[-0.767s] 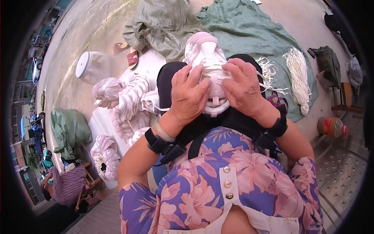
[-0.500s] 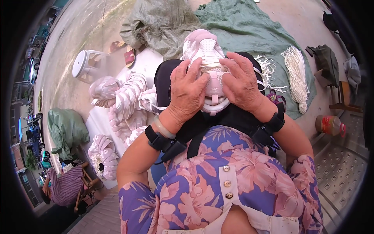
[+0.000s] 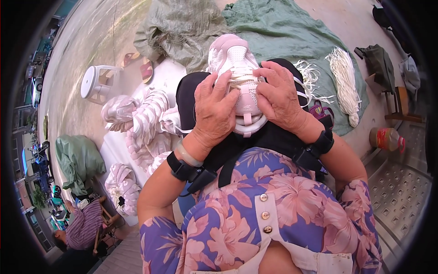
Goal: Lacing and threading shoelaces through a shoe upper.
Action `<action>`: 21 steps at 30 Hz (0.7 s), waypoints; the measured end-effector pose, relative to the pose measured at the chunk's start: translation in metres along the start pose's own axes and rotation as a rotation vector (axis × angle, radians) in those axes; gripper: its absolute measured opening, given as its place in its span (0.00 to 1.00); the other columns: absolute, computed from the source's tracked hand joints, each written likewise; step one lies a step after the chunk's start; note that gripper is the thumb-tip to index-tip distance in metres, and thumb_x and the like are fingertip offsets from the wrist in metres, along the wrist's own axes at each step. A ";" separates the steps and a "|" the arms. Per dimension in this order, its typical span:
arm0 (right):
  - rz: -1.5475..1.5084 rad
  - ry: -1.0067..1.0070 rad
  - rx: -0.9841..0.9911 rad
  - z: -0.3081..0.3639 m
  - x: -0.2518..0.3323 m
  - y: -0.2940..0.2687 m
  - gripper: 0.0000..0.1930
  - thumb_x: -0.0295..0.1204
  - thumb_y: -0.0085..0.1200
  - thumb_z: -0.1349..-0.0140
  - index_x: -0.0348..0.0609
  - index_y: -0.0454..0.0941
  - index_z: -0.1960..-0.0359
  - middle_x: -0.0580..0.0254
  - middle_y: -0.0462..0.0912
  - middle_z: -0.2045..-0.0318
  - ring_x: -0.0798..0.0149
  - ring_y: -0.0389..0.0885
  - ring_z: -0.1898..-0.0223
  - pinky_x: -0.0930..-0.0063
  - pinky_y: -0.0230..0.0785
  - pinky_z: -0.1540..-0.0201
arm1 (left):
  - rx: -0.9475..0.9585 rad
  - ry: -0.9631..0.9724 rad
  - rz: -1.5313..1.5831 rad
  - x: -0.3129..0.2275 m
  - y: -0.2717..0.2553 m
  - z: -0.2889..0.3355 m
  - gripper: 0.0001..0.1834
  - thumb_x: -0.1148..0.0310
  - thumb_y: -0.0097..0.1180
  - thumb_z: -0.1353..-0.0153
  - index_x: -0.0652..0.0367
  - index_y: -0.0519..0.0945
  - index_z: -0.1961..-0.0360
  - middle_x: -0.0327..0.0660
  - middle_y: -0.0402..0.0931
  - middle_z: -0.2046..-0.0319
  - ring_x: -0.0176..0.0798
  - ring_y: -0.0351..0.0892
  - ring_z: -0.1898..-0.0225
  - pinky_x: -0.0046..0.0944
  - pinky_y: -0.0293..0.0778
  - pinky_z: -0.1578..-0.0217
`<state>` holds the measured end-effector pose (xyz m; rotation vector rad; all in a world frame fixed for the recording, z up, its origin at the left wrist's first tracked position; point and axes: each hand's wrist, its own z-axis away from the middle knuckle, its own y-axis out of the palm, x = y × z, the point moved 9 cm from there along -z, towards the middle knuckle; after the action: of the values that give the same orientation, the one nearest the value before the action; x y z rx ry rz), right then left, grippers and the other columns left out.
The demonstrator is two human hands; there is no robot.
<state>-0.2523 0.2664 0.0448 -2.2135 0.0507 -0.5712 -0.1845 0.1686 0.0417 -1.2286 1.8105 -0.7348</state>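
A pink and white sneaker (image 3: 237, 54) rests on my lap, its toe pointing away from me and its heel near my belly. My left hand (image 3: 215, 107) grips the left side of its lace opening, fingers bent and thumb by the tongue (image 3: 247, 98). On the opposite side, my right hand (image 3: 279, 93) is closed over the right eyelet edge, thumb and fingers curled. A white shoelace (image 3: 242, 77) crosses the opening between them. A loose lace end hangs over my right thigh. What my fingertips pinch is partly hidden.
Pink and white sneakers (image 3: 148, 116) lie heaped at my left. White laces (image 3: 344, 86) lie bundled on a green sheet (image 3: 283, 27) at the right. A white stool (image 3: 98, 83), a sandal (image 3: 146, 71), a green sack (image 3: 80, 160) and an oil jug (image 3: 385, 139) stand around. Another person (image 3: 86, 223) sits lower left.
Both hands stay at the lace opening, with only slight finger shifts. The whole view has shifted slightly. The other person at lower left now leans differently, with more of them in view.
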 end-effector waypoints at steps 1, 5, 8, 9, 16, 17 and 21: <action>-0.011 -0.003 -0.002 0.000 0.000 -0.001 0.07 0.25 0.53 0.57 0.41 0.73 0.74 0.57 0.73 0.57 0.49 0.67 0.47 0.55 0.57 0.47 | 0.001 0.003 0.003 0.000 0.000 0.000 0.16 0.77 0.55 0.57 0.59 0.78 0.63 0.50 0.69 0.47 0.56 0.66 0.47 0.49 0.61 0.47; -0.066 0.014 -0.028 0.002 -0.005 -0.001 0.07 0.25 0.53 0.58 0.41 0.73 0.74 0.57 0.74 0.57 0.50 0.68 0.48 0.56 0.57 0.47 | 0.009 0.001 0.017 0.001 0.001 -0.002 0.15 0.77 0.55 0.57 0.59 0.78 0.63 0.51 0.69 0.47 0.56 0.67 0.47 0.49 0.60 0.47; -0.066 -0.013 -0.033 0.000 -0.005 -0.001 0.07 0.26 0.53 0.58 0.42 0.73 0.74 0.57 0.74 0.58 0.49 0.69 0.48 0.55 0.57 0.47 | -0.005 0.002 0.016 0.002 0.002 -0.001 0.14 0.77 0.55 0.55 0.59 0.78 0.63 0.51 0.69 0.47 0.56 0.67 0.47 0.49 0.61 0.47; -0.065 -0.010 -0.035 -0.001 -0.006 -0.001 0.07 0.26 0.53 0.58 0.42 0.73 0.74 0.57 0.74 0.58 0.49 0.69 0.48 0.55 0.57 0.47 | -0.003 0.004 0.017 0.004 0.003 -0.001 0.14 0.77 0.55 0.55 0.59 0.78 0.63 0.51 0.69 0.47 0.56 0.67 0.47 0.49 0.61 0.47; -0.667 0.387 -0.191 0.009 -0.052 -0.010 0.02 0.22 0.51 0.43 0.37 0.73 0.70 0.59 0.77 0.64 0.66 0.74 0.62 0.77 0.67 0.59 | -0.047 0.017 0.109 -0.011 -0.004 -0.031 0.14 0.73 0.58 0.59 0.60 0.77 0.66 0.50 0.70 0.50 0.56 0.67 0.49 0.50 0.60 0.48; -0.697 0.459 -0.216 0.013 -0.059 -0.010 0.02 0.23 0.51 0.42 0.37 0.74 0.68 0.60 0.77 0.66 0.69 0.73 0.64 0.78 0.66 0.60 | -0.016 0.035 0.073 -0.016 0.001 -0.036 0.14 0.72 0.59 0.60 0.60 0.77 0.67 0.50 0.70 0.50 0.55 0.67 0.49 0.50 0.60 0.48; -0.659 0.498 -0.189 0.013 -0.062 -0.017 0.04 0.24 0.53 0.41 0.36 0.76 0.66 0.66 0.75 0.72 0.74 0.71 0.70 0.81 0.65 0.66 | -0.015 0.009 -0.038 -0.020 0.014 -0.045 0.11 0.72 0.56 0.60 0.62 0.74 0.72 0.50 0.71 0.53 0.55 0.68 0.50 0.51 0.60 0.49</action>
<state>-0.3052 0.3006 0.0262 -2.1925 -0.3937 -1.5233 -0.2260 0.1933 0.0587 -1.2746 1.8068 -0.7504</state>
